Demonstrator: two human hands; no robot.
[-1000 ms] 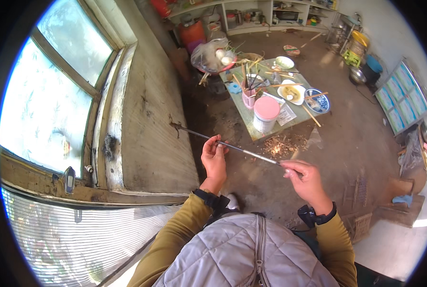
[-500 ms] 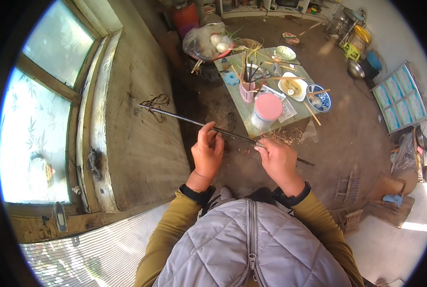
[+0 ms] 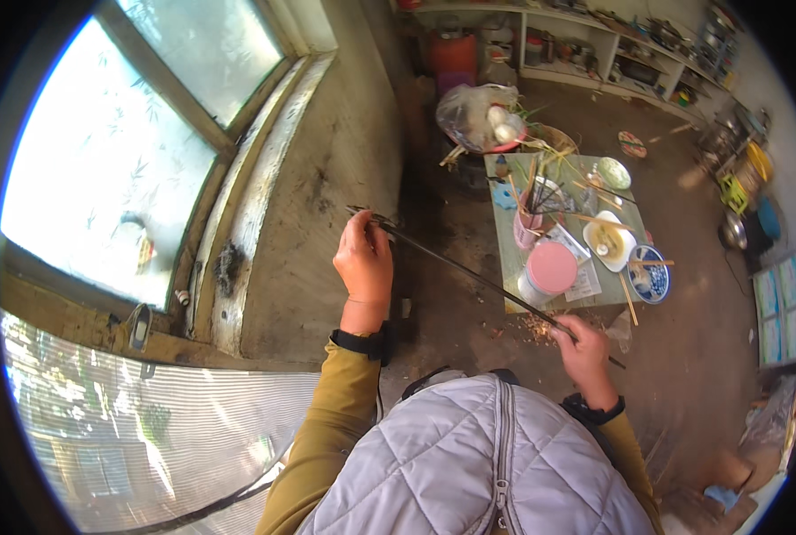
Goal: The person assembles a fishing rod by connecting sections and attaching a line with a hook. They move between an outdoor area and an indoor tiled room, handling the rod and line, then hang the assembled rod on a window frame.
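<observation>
A long, thin dark rod (image 3: 469, 273) slants down from upper left to lower right in front of me. My left hand (image 3: 362, 267) is closed round it close to its upper-left end, beside the wall. Farther down, my right hand (image 3: 583, 352) grips it between thumb and fingers, leaving a short length sticking out to the lower right. Beyond the rod's lower half stands a white tub with a pink lid (image 3: 551, 267), on the low table (image 3: 510, 259).
The table carries a pink cup of sticks (image 3: 528, 234), a soup bowl (image 3: 609, 245) and a blue-and-white bowl (image 3: 649, 275). A plain wall (image 3: 313, 267) and window (image 3: 103, 178) rise at left. White shelves (image 3: 563, 67) stand at the back.
My hands have moved apart along the rod, the left toward its upper-left end and the right toward its lower end. The view has turned left. Tangled brown strands near the tip no longer show.
</observation>
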